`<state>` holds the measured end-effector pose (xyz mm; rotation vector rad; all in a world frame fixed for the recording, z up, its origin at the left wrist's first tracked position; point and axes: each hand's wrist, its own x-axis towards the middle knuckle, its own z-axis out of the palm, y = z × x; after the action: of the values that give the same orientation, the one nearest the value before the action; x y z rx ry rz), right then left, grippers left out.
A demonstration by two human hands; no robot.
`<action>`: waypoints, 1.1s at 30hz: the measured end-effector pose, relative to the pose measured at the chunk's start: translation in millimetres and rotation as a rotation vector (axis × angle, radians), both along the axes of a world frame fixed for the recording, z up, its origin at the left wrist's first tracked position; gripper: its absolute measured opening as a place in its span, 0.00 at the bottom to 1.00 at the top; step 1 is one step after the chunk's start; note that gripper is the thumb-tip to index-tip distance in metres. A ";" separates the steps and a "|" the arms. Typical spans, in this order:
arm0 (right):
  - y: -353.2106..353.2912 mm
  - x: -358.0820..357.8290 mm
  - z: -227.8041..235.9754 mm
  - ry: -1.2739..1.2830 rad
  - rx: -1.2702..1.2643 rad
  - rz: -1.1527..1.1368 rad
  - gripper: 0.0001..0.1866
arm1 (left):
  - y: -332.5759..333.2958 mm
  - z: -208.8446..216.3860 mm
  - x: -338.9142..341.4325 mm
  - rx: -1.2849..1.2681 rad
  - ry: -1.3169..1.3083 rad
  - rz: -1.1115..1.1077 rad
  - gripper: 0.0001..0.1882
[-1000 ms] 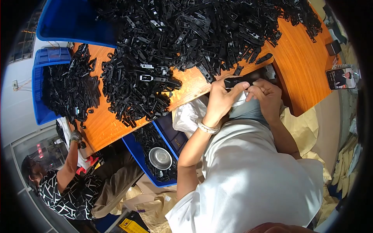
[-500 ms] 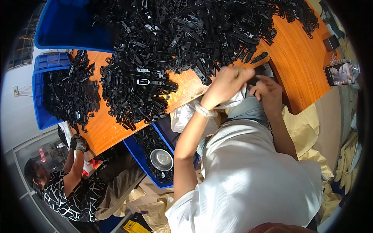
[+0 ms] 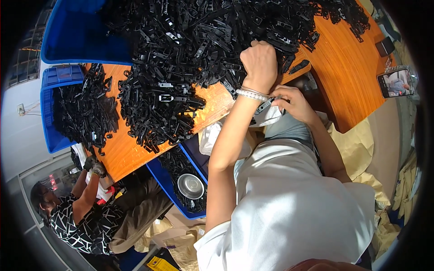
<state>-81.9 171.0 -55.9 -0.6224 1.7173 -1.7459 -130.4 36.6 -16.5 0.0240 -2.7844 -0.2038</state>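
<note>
My left hand [image 3: 261,63], with a beaded bracelet on its wrist, is over the near side of a big heap of black plastic parts [image 3: 194,40]. Its fingers are curled under and closed; whatever they hold is hidden. Closer to my body, my right hand [image 3: 294,103] pinches a slim black plastic part [image 3: 264,106] with a slot in it, just below the left wrist. White plastic [image 3: 272,116] lies over my lap beneath that part. A single loose black piece [image 3: 298,67] rests on the table right of my left hand.
The orange wooden table [image 3: 348,67] has a cut-out edge before me. Blue crates [image 3: 81,43] stand at the left. A metal bowl [image 3: 190,186] sits in a lower crate of black parts. A phone [image 3: 397,83] stands right. A gloved co-worker [image 3: 86,212] works at left.
My left hand has moved up and away from my right hand to the heap. My right hand has shifted slightly left and lower, and the slotted black part now shows in it.
</note>
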 end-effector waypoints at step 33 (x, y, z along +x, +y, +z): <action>-1.3 8.6 36.6 -0.038 -0.110 -0.209 0.04 | -44.6 11.3 124.9 1.723 -0.292 -0.108 0.12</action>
<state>-73.3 169.7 -19.2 -0.4657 1.7207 -1.9944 -5.5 -8.0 -5.2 0.3181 -1.9066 -2.5373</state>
